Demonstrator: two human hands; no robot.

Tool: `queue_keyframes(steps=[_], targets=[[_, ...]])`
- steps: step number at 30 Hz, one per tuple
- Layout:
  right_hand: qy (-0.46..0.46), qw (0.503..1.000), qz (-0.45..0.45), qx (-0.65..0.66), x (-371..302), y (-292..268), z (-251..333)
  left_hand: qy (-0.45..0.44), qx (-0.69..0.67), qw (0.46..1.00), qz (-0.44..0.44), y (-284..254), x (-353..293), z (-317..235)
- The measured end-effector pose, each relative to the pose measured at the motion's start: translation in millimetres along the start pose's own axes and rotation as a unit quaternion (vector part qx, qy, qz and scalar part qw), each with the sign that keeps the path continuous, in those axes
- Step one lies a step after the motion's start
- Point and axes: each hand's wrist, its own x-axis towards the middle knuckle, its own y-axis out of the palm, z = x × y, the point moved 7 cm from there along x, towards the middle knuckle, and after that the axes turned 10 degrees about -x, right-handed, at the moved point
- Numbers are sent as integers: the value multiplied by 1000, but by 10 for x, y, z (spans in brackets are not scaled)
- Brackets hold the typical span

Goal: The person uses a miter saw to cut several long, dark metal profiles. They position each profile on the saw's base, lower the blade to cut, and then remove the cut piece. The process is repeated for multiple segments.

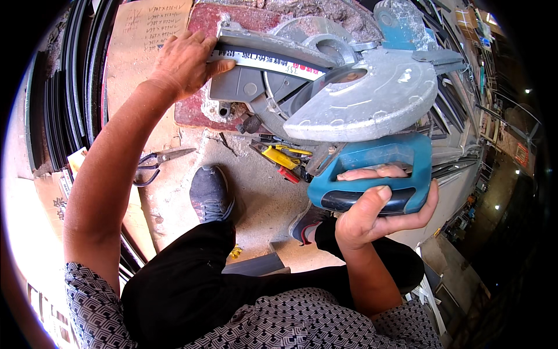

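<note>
A pair of scissors with black handles lies low on the left, its blades pointing right. On the grey floor, a yellow tool sits in a little heap, with a red-handled tool just beside it. Lots of long black strips stand close together at the far left. Next to them is a brown cardboard sheet with writing on it. A flat grey piece lies near a tiny yellow scrap.
</note>
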Motion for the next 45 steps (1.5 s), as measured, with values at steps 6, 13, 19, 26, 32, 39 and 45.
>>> queue_keyframes(steps=[6,13,19,26,32,39,45], targets=[[-9,1000,10,-2,-12,19,-2,-12,14,1000,23,6,8,7],[-20,1000,15,-11,-30,12,-29,-21,34,998,46,6,11,-8],[-35,999,13,-19,-19,19,-9,10,-5,1000,-23,10,-17,20],[-19,1000,17,-8,-51,35,-16,7,-6,1000,-16,4,-5,-2],[-36,999,17,6,-47,63,18,4,-4,1000,-18,9,-18,15],[-41,999,14,24,-104,76,-26,7,-1,1000,-20,6,-22,12],[-58,998,23,19,-142,93,-47,-24,24,998,52,-13,13,-17]])
